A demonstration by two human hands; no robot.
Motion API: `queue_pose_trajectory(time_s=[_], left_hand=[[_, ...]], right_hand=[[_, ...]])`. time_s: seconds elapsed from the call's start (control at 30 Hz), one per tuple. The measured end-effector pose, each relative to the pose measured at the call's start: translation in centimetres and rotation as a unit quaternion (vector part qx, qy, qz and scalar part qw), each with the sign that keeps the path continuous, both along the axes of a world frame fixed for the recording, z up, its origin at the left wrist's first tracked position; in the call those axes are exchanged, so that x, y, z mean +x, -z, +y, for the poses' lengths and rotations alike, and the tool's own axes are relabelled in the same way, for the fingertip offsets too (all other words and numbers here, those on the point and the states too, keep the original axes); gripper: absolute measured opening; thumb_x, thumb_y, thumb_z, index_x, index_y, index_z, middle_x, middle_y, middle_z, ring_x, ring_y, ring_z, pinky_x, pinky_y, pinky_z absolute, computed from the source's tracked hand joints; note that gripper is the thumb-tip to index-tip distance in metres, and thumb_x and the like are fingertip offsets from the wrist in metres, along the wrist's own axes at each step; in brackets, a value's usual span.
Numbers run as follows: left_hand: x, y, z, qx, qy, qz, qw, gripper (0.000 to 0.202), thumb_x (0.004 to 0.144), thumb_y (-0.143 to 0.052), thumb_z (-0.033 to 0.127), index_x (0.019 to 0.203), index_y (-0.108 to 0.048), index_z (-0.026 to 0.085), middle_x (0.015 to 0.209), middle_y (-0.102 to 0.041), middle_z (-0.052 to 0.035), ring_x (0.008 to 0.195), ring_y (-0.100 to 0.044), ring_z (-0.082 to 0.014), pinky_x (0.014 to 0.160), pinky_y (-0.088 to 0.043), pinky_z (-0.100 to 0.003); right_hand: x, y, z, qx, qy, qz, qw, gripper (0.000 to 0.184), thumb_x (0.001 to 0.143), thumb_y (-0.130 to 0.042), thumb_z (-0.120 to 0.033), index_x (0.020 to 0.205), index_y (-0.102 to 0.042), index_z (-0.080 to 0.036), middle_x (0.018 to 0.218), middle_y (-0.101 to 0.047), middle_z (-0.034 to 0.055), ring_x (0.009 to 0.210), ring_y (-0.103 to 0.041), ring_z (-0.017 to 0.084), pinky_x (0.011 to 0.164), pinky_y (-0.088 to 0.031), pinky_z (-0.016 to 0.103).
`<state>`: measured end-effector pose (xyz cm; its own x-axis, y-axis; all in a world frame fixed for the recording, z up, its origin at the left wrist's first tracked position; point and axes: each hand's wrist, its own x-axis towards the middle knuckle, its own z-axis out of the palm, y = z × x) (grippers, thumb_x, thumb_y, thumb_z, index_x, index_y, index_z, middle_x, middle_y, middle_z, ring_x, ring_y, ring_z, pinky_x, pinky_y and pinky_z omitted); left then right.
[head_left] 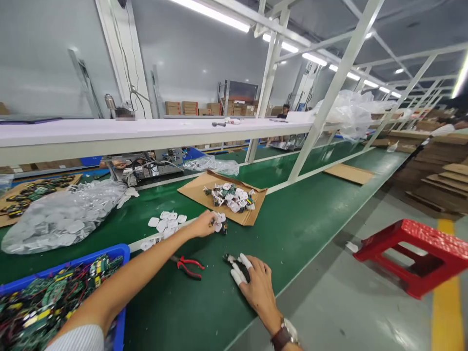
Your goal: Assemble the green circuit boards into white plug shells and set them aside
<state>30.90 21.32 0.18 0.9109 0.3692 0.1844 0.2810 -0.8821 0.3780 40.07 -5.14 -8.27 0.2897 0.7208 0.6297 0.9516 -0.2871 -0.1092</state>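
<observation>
My left hand [204, 224] is closed on a white plastic cover [220, 223] with a dark part under it, held just above the green work surface [292, 219]. My right hand [258, 282] has white finger covers on some fingertips and curls over a small dark object, mostly hidden, whose end [228, 258] pokes out. Pliers with red handles [190, 265] lie between my arms. Left of my left hand is a pile of loose white covers [168, 222]. Beyond it, a cardboard sheet [193, 189] bears heaped white covers and green boards [234, 197].
A blue bin [124, 258] full of wired circuit boards stands at lower left. Behind it lies a clear bag of white parts [69, 214]. A white shelf [153, 129] and slanted post [329, 92] rise beyond. A red stool [413, 253] stands at right.
</observation>
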Motion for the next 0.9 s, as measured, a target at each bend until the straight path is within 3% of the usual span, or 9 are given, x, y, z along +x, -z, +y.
queue_pose_trajectory(time_s=[0.2, 0.37, 0.5, 0.6, 0.9], left_hand=[[-6.2, -2.8, -0.1, -0.059, -0.056, -0.035, 0.996, 0.032, 0.078, -0.064, 0.026, 0.109, -0.064, 0.017, 0.095, -0.067, -0.0044, 0.087, -0.065, -0.0203, 0.083, -0.055, -0.034], [-10.5, -4.7, -2.8, -0.083, -0.081, -0.037, 0.993, 0.039, 0.077, -0.064, 0.04, 0.108, -0.065, 0.016, 0.092, -0.071, -0.0046, 0.084, -0.067, -0.0213, 0.079, -0.055, -0.033], [-12.3, -5.8, -5.0, -0.086, -0.103, -0.041, 0.99, 0.046, 0.078, -0.062, 0.049, 0.108, -0.066, 0.015, 0.093, -0.073, -0.0068, 0.083, -0.068, -0.0228, 0.076, -0.055, -0.034], [-12.6, -5.6, -6.2, -0.086, -0.12, -0.048, 0.988, 0.048, 0.076, -0.065, 0.054, 0.106, -0.067, 0.016, 0.093, -0.073, -0.0075, 0.082, -0.068, -0.0235, 0.078, -0.056, -0.035], [-11.9, -3.0, -9.7, -0.051, -0.139, 0.015, 0.989, 0.048, 0.076, -0.069, 0.058, 0.102, -0.065, 0.019, 0.101, -0.074, -0.0084, 0.089, -0.069, -0.0247, 0.08, -0.057, -0.035]], right_hand=[[-0.9, 0.1, 0.1, -0.069, 0.03, 0.09, 0.993, 0.045, 0.098, -0.051, -0.042, 0.13, -0.061, -0.012, 0.11, -0.064, 0.0165, 0.103, -0.053, 0.03, 0.086, -0.04, 0.041], [-1.3, 0.3, 0.3, -0.108, 0.046, 0.122, 0.986, 0.043, 0.099, -0.049, -0.044, 0.122, -0.065, -0.011, 0.113, -0.06, 0.0184, 0.106, -0.047, 0.031, 0.091, -0.035, 0.043], [-1.2, 0.2, 0.6, -0.119, 0.046, 0.128, 0.984, 0.043, 0.099, -0.049, -0.046, 0.118, -0.066, -0.011, 0.113, -0.059, 0.0184, 0.108, -0.044, 0.031, 0.093, -0.033, 0.043], [-1.0, 0.2, 0.7, -0.123, 0.042, 0.13, 0.983, 0.043, 0.098, -0.05, -0.048, 0.117, -0.065, -0.012, 0.114, -0.059, 0.0167, 0.109, -0.044, 0.031, 0.094, -0.033, 0.043], [-0.6, 0.2, 0.8, -0.121, 0.024, 0.144, 0.982, 0.044, 0.095, -0.055, -0.049, 0.116, -0.064, -0.011, 0.118, -0.057, 0.0157, 0.113, -0.044, 0.03, 0.097, -0.032, 0.044]])
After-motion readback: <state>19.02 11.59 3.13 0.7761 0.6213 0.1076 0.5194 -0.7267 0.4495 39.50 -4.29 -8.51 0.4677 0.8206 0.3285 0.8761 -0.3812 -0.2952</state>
